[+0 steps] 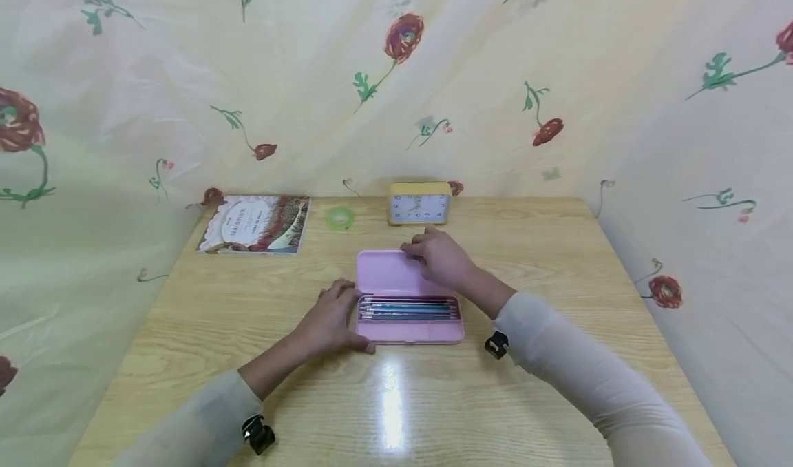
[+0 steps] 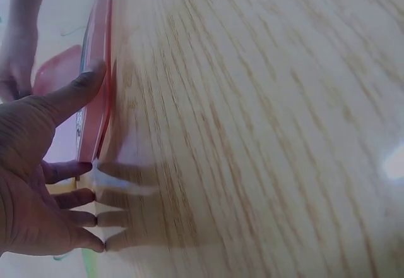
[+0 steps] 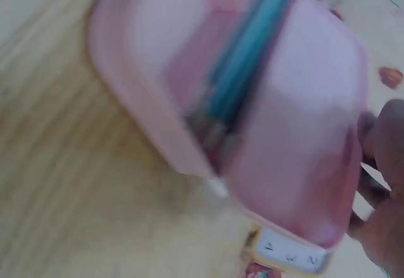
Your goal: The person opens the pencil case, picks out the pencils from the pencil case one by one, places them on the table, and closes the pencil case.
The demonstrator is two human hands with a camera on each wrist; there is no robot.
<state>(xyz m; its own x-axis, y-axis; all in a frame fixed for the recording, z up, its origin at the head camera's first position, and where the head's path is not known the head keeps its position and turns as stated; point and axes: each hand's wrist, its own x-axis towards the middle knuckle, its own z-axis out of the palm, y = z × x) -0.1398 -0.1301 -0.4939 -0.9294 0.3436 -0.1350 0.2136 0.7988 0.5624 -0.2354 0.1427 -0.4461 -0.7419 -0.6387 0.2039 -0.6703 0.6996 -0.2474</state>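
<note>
Pencil case [image 1: 393, 331]: pink, lid [image 1: 387, 272] raised, pencils [image 1: 409, 308] inside, set mid-desk [image 1: 526, 246]. Left to right: booklet [image 1: 254, 224], flat, far left; left hand [image 1: 327, 322], fingers spread, thumb and forefinger holding the case's left end; green tape roll [image 1: 350, 219], beyond; yellow clock [image 1: 418, 206], upright, behind; right hand [image 1: 442, 259], fingers bent, gripping the lid's edge.

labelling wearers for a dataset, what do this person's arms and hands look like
The left hand and right hand wear no gloves. The left sleeve and right sleeve are long, plain and pale greyish white. A small black device shows by each cuff.
</note>
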